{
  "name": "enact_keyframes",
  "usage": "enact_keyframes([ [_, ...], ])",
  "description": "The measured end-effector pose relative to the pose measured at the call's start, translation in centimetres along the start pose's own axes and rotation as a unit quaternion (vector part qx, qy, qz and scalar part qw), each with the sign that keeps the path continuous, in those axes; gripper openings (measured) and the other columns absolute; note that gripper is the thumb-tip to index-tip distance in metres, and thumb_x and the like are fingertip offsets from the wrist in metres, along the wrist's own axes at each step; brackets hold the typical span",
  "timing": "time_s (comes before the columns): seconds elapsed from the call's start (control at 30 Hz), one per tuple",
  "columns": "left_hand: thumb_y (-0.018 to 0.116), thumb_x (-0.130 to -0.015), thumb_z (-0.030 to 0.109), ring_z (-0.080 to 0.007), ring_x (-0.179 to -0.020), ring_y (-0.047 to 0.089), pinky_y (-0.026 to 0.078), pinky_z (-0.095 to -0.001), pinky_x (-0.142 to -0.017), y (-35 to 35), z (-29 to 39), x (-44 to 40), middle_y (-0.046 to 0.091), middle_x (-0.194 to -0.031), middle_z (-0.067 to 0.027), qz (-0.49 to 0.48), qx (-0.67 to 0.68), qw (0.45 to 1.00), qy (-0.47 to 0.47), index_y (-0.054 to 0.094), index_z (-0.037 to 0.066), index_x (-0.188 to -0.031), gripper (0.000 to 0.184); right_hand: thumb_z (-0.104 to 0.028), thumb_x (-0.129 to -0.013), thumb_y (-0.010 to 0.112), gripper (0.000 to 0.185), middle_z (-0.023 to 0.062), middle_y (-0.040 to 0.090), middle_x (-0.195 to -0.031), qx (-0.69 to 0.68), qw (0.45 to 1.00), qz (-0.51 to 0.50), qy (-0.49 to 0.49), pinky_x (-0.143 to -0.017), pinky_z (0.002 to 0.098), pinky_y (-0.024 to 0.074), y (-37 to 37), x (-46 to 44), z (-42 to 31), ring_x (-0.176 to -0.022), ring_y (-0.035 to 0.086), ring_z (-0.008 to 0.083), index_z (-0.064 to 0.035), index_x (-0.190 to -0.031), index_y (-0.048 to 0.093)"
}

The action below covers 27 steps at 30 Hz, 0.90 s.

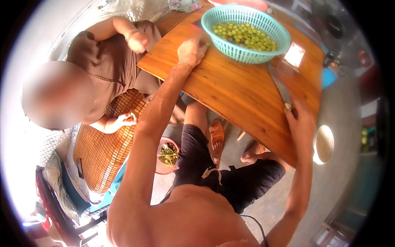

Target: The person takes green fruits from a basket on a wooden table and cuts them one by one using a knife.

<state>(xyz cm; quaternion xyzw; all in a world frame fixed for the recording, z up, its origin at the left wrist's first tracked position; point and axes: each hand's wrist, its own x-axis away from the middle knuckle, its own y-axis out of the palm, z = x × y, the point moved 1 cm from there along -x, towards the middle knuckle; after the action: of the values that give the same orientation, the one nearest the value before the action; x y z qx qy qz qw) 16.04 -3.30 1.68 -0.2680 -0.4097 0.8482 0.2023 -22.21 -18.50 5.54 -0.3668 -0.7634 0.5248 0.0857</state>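
My left hand [192,52] rests on the wooden table [238,90] near its left edge, just left of the turquoise basket [249,55]. Its fingers curl inward; a bit of something greenish shows at the fingertips, too small to name. Small green fruits [249,36] lie in the basket. At the table's right side, my right hand [300,119] has a small pale piece [288,106] between thumb and fingers. Beside that hand, a long blade-like strip [279,82] lies across the tabletop, its exact nature unclear.
Another person [107,70] sits at the left on a woven mat seat [103,148]. A pink basket [166,169] with green bits stands on the floor by my leg. A round pale container [325,145] is right of the table. Another pink basket [257,4] is behind.
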Motion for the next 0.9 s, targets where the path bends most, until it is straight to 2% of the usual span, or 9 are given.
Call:
enact_keyframes([
  [0.07, 0.071, -0.089, 0.031, -0.0346, -0.098, 0.069, 0.054, -0.0458, -0.085, -0.1, 0.0, -0.1, 0.075, -0.103, -0.0105, 0.021, 0.006, 1.000, 0.016, 0.070, 0.015, -0.111, 0.027, -0.016, -0.091, 0.068, 0.040, 0.0169, 0.067, -0.124, 0.004, 1.000, 0.014, 0.001, -0.095, 0.0453, 0.0491, -0.5, 0.4, -0.2, -0.112, 0.063, 0.0383, -0.0094, -0.131, 0.064],
  [0.2, 0.073, -0.088, 0.028, -0.0337, -0.097, 0.069, 0.054, -0.0451, -0.083, -0.2, 0.0, 0.1, 0.074, -0.101, -0.0103, 0.017, 0.010, 1.000, 0.014, 0.070, 0.014, -0.109, 0.025, -0.016, -0.092, 0.068, 0.042, 0.0189, 0.066, -0.123, -0.019, 0.999, 0.041, -0.020, -0.094, 0.0454, 0.0495, -0.9, 2.0, 0.8, -0.111, 0.063, 0.0395, -0.0095, -0.133, 0.063],
  [0.27, 0.074, -0.087, 0.026, -0.0324, -0.094, 0.069, 0.054, -0.0446, -0.082, -0.1, -0.1, 0.1, 0.073, -0.099, -0.0102, 0.032, 0.024, 0.999, 0.023, 0.070, 0.012, -0.106, 0.024, -0.017, -0.093, 0.067, 0.041, 0.0185, 0.067, -0.122, -0.072, 0.996, 0.011, 0.058, -0.093, 0.0445, 0.0498, -1.2, 2.7, 0.6, -0.110, 0.063, 0.0385, -0.0094, -0.134, 0.062],
  [0.3, 0.074, -0.087, 0.026, -0.0324, -0.094, 0.069, 0.054, -0.0446, -0.082, -0.1, -0.1, 0.0, 0.073, -0.099, -0.0102, 0.033, 0.023, 0.999, 0.025, 0.070, 0.012, -0.106, 0.024, -0.017, -0.093, 0.067, 0.041, 0.0185, 0.067, -0.122, -0.074, 0.995, 0.013, 0.058, -0.093, 0.0445, 0.0498, -1.2, 3.0, 0.8, -0.110, 0.063, 0.0385, -0.0094, -0.134, 0.062],
  [0.5, 0.075, -0.086, 0.025, -0.0308, -0.090, 0.069, 0.054, -0.0441, -0.080, 0.1, -0.4, -0.1, 0.072, -0.097, -0.0105, 0.026, 0.018, 0.999, 0.020, 0.069, 0.009, -0.104, 0.025, -0.014, -0.095, 0.067, 0.039, 0.0164, 0.068, -0.119, -0.105, 0.991, 0.038, 0.077, -0.092, 0.0424, 0.0509, -0.5, 4.0, 1.9, -0.109, 0.065, 0.0341, -0.0092, -0.133, 0.061],
  [0.57, 0.074, -0.087, 0.022, -0.0310, -0.090, 0.069, 0.054, -0.0440, -0.080, 0.1, -0.3, 0.0, 0.072, -0.097, -0.0108, 0.046, 0.061, 0.996, 0.055, 0.069, 0.009, -0.104, 0.022, -0.006, -0.095, 0.065, 0.043, 0.0144, 0.068, -0.126, -0.119, 0.988, 0.038, 0.092, -0.100, 0.0339, 0.0486, -0.4, 4.2, 2.2, -0.116, 0.065, 0.0258, -0.0068, -0.138, 0.062],
  [0.8, 0.072, -0.088, 0.017, -0.0332, -0.090, 0.069, 0.054, -0.0434, -0.081, 0.0, -0.8, 0.7, 0.072, -0.098, -0.0137, 0.027, 0.063, 0.997, 0.046, 0.069, 0.010, -0.104, 0.018, -0.005, -0.095, 0.065, 0.042, 0.0133, 0.069, -0.126, -0.141, 0.986, 0.054, 0.077, -0.102, 0.0332, 0.0473, -0.1, 4.8, 2.7, -0.117, 0.064, 0.0244, -0.0051, -0.137, 0.062],
  [0.87, 0.072, -0.090, 0.025, -0.0333, -0.083, 0.070, 0.055, -0.0431, -0.077, -0.1, -0.7, 0.8, 0.072, -0.086, -0.0154, 0.072, 0.080, 0.990, 0.095, 0.071, 0.011, -0.101, 0.017, -0.005, -0.096, 0.064, 0.041, 0.0129, 0.069, -0.127, -0.152, 0.983, 0.063, 0.075, -0.103, 0.0328, 0.0470, -0.1, 4.6, 2.8, -0.118, 0.064, 0.0233, -0.0033, -0.136, 0.062],
  [0.9, 0.072, -0.090, 0.025, -0.0333, -0.083, 0.070, 0.055, -0.0431, -0.077, -0.5, -0.6, 0.7, 0.072, -0.086, -0.0154, 0.074, 0.079, 0.990, 0.095, 0.071, 0.011, -0.101, 0.017, -0.005, -0.096, 0.064, 0.041, 0.0129, 0.069, -0.127, -0.153, 0.983, 0.064, 0.073, -0.103, 0.0328, 0.0470, 0.1, 4.6, 2.9, -0.118, 0.064, 0.0233, -0.0033, -0.136, 0.062],
])
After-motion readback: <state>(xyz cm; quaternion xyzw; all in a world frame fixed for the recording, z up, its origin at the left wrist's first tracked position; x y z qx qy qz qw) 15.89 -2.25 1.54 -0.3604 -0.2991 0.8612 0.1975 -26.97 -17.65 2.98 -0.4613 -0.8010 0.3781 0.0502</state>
